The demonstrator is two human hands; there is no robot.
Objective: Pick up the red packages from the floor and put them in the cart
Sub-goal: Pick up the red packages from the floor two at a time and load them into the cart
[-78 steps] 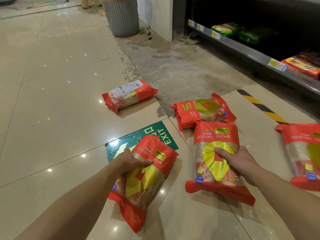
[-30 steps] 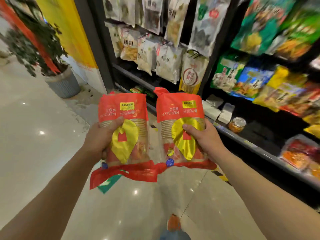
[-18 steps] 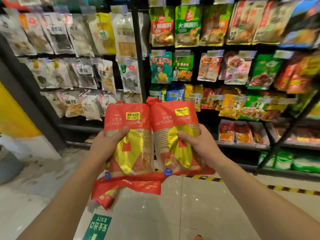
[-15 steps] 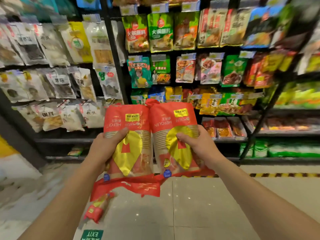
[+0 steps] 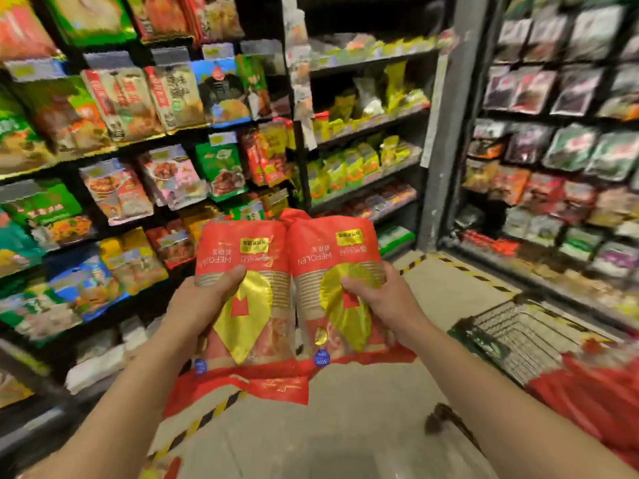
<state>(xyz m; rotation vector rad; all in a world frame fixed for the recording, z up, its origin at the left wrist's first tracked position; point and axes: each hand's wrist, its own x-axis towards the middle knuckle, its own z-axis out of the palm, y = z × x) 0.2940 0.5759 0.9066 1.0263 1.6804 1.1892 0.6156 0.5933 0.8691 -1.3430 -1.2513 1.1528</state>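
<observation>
Red packages, two, held upright side by side and touching, at chest level before stocked shelves [image 5: 366, 115]. Left hand [image 5: 204, 302] closed around left package [image 5: 242, 299]; right hand [image 5: 383, 302] closed around right package [image 5: 339, 295]. Wire cart [image 5: 518, 333] lower right, red items inside, blurred.

2 hands [image 5: 204, 302] [image 5: 387, 299] hold 2 red packages [image 5: 242, 288] [image 5: 335, 281] upright, side by side, near cart [image 5: 511, 326].

Two packages [image 5: 290, 288] side by side, touching — shelves [image 5: 155, 150] behind, cart [image 5: 518, 333] to their right
</observation>
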